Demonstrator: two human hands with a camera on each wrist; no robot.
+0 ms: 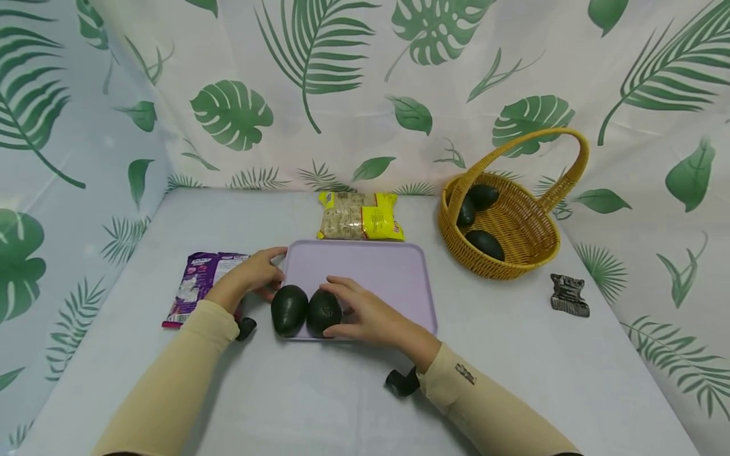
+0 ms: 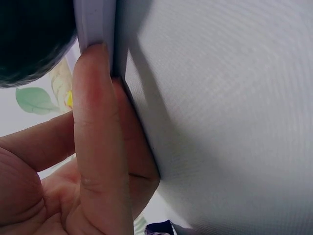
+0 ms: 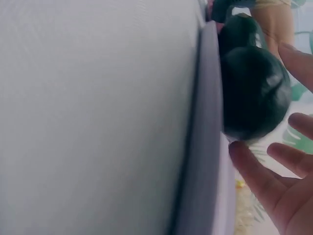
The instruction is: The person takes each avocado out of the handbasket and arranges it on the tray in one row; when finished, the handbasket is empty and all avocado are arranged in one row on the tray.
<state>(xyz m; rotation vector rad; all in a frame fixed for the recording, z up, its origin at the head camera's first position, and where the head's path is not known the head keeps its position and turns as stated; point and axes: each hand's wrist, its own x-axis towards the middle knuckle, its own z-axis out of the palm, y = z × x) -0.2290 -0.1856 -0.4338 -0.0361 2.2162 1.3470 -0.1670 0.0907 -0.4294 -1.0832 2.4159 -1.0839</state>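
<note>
Two dark green avocados lie side by side at the front left of a lilac tray (image 1: pixel 376 272): a left avocado (image 1: pixel 289 310) and a right avocado (image 1: pixel 324 313). My right hand (image 1: pixel 365 310) curves loosely around the right avocado, fingers spread; in the right wrist view, gaps show between that avocado (image 3: pixel 254 93) and the thumb and most fingers, with one fingertip right at its underside. At the tray's left edge is my left hand (image 1: pixel 256 275). The left wrist view shows a straight finger (image 2: pixel 98 122) touching the tray's rim (image 2: pixel 95 22), beside an avocado (image 2: pixel 34 39).
A wicker basket (image 1: pixel 525 234) with a tall handle stands at the back right, with three avocados inside. Behind the tray lies a yellow see-through food bag (image 1: pixel 359 216). A purple packet (image 1: pixel 191 291) lies partly under the left forearm. Far right is a small black-and-silver packet (image 1: pixel 569 295).
</note>
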